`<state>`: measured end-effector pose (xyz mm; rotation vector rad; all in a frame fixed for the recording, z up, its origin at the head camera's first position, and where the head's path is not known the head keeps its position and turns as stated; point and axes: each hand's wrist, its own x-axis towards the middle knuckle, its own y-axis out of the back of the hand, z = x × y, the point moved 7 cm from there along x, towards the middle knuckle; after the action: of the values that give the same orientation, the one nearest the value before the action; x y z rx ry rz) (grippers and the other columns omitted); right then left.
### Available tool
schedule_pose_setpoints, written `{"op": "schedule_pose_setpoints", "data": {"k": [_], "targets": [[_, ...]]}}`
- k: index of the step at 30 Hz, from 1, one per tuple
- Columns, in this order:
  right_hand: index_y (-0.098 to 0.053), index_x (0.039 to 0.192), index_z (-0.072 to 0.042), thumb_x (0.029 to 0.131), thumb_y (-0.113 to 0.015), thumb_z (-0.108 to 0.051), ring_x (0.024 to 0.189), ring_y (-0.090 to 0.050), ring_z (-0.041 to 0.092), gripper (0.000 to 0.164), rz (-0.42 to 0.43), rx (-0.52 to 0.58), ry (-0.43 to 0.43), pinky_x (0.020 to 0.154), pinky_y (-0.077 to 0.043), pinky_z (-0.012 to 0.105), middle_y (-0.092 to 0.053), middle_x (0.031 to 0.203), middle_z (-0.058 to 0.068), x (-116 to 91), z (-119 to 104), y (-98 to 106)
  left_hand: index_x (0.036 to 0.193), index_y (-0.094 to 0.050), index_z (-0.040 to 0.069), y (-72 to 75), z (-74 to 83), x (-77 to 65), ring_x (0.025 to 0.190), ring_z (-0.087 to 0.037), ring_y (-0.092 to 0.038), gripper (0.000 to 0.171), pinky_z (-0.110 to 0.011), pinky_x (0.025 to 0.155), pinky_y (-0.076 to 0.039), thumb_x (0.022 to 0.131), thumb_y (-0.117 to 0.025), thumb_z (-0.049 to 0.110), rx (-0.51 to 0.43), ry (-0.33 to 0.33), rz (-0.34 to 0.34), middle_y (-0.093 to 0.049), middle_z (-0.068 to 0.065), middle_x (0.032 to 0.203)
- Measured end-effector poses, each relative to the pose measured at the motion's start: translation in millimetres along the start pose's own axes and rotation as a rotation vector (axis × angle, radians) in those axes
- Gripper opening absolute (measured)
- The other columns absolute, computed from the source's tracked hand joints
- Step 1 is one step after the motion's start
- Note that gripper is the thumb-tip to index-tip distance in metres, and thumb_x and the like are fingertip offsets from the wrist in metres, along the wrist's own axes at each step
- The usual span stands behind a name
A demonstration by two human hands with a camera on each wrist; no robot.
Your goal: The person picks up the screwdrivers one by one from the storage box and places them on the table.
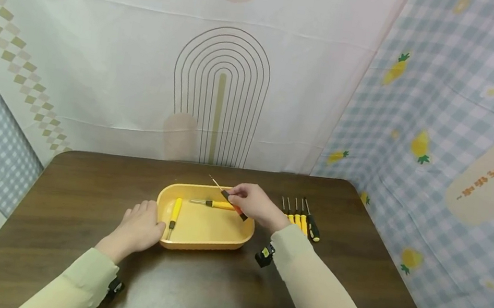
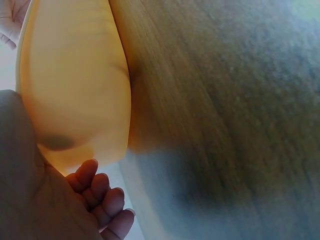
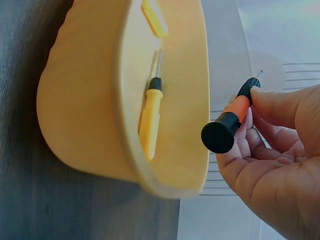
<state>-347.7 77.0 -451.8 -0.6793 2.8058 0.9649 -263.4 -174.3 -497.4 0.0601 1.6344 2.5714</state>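
Observation:
My right hand (image 1: 252, 202) pinches a small screwdriver (image 3: 240, 107) with a black and orange handle. Its thin shaft points up and to the left in the head view, over the back rim of a yellow plastic tray (image 1: 208, 227). Two yellow-handled screwdrivers lie inside: one upright in the picture (image 1: 176, 211) near the left end, the other crosswise (image 1: 221, 205) along the back. At the tray's left end, my left hand (image 1: 139, 226) holds the wall, thumb by the front left corner. In the left wrist view its fingers (image 2: 100, 185) curl at the tray's outer end.
Right of the tray, several yellow and black screwdrivers (image 1: 301, 219) lie side by side, partly behind the right wrist. The dark wooden table (image 1: 189, 293) backs onto a hanging patterned cloth (image 1: 134, 80), and a checked cloth (image 1: 422, 121) hangs on the right.

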Motion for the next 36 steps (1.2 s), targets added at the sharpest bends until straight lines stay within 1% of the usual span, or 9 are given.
{"op": "schedule_pose_setpoints", "data": {"k": [3, 9, 11, 13, 17, 19, 25, 31, 36], "targets": [[-0.066, 0.114, -0.011, 0.096, -0.060, -0.018, 0.081, -0.060, 0.021, 0.020, 0.005, 0.016, -0.009, 0.065, -0.051, 0.034, -0.065, 0.104, 0.012, 0.1, 5.3, 4.8, 0.104, -0.048, -0.005, -0.7, -0.4, 0.1, 0.088, -0.031, -0.046, 0.035, -0.044, 0.072, -0.032, 0.088, -0.053, 0.025, -0.001, -0.002, 0.001, -0.047, -0.013, 0.093], [-0.066, 0.115, -0.010, 0.096, -0.061, -0.018, 0.090, -0.062, 0.028, 0.021, 0.025, 0.035, -0.002, 0.068, -0.053, 0.034, -0.065, 0.105, 0.011, -2.1, 13.8, 17.3, 0.104, -0.048, -0.005, -1.3, -0.8, 0.1, 0.087, -0.031, -0.046, 0.034, -0.044, 0.072, -0.032, 0.088, -0.053, 0.025, 0.001, -0.002, 0.003, -0.047, -0.013, 0.092], [-0.066, 0.115, -0.009, 0.096, -0.060, -0.018, 0.089, -0.062, 0.028, 0.022, 0.030, 0.046, -0.007, 0.069, -0.053, 0.033, -0.064, 0.104, 0.012, -4.6, 18.1, 22.5, 0.103, -0.048, -0.004, -1.6, -0.9, 0.1, 0.086, -0.030, -0.045, 0.034, -0.044, 0.072, -0.032, 0.088, -0.053, 0.025, 0.000, -0.001, 0.004, -0.047, -0.013, 0.092], [-0.065, 0.116, -0.009, 0.096, -0.060, -0.018, 0.084, -0.062, 0.025, 0.022, 0.038, 0.050, -0.007, 0.069, -0.052, 0.033, -0.064, 0.100, 0.013, -8.2, 22.7, 28.7, 0.103, -0.048, -0.004, -1.8, -1.1, 0.5, 0.086, -0.030, -0.045, 0.034, -0.044, 0.072, -0.032, 0.088, -0.052, 0.026, 0.000, -0.003, 0.005, -0.047, -0.013, 0.092], [-0.065, 0.116, -0.009, 0.096, -0.059, -0.020, 0.083, -0.061, 0.021, 0.023, 0.059, 0.044, -0.022, 0.071, -0.051, 0.034, -0.065, 0.100, 0.011, -15.1, 34.0, 41.3, 0.105, -0.047, -0.004, -2.0, -1.8, 1.3, 0.086, -0.029, -0.044, 0.035, -0.043, 0.072, -0.032, 0.089, -0.052, 0.026, 0.003, -0.005, 0.003, -0.047, -0.013, 0.093], [-0.065, 0.117, -0.009, 0.097, -0.059, -0.020, 0.090, -0.061, 0.021, 0.024, 0.070, 0.035, -0.031, 0.074, -0.051, 0.034, -0.064, 0.105, 0.008, -17.0, 40.7, 46.6, 0.105, -0.047, -0.005, -2.1, -2.4, 1.6, 0.086, -0.029, -0.044, 0.035, -0.043, 0.072, -0.032, 0.089, -0.052, 0.026, 0.005, -0.006, 0.004, -0.047, -0.013, 0.093], [-0.063, 0.121, -0.009, 0.097, -0.059, -0.022, 0.098, -0.059, 0.022, 0.028, 0.105, 0.024, -0.057, 0.081, -0.050, 0.036, -0.063, 0.111, 0.008, -19.3, 61.1, 59.2, 0.105, -0.047, -0.004, -2.8, -3.3, 2.2, 0.085, -0.029, -0.044, 0.034, -0.043, 0.072, -0.032, 0.089, -0.051, 0.026, 0.003, -0.001, 0.001, -0.046, -0.012, 0.092], [-0.060, 0.124, -0.005, 0.098, -0.056, -0.019, 0.106, -0.057, 0.025, 0.030, 0.100, 0.053, -0.086, 0.087, -0.048, 0.040, -0.061, 0.117, 0.012, -23.4, 80.5, 71.6, 0.104, -0.047, -0.003, -2.8, -2.7, 1.7, 0.085, -0.029, -0.043, 0.033, -0.042, 0.071, -0.031, 0.089, -0.052, 0.026, -0.002, 0.004, -0.003, -0.046, -0.012, 0.091], [-0.057, 0.128, -0.004, 0.099, -0.054, -0.020, 0.108, -0.056, 0.027, 0.033, 0.131, 0.085, -0.127, 0.089, -0.046, 0.042, -0.058, 0.123, 0.015, -27.9, 97.8, 86.9, 0.103, -0.047, -0.004, -1.7, -2.8, 1.2, 0.084, -0.029, -0.043, 0.033, -0.042, 0.071, -0.031, 0.089, -0.052, 0.026, -0.005, 0.007, 0.001, -0.046, -0.012, 0.091]]}}
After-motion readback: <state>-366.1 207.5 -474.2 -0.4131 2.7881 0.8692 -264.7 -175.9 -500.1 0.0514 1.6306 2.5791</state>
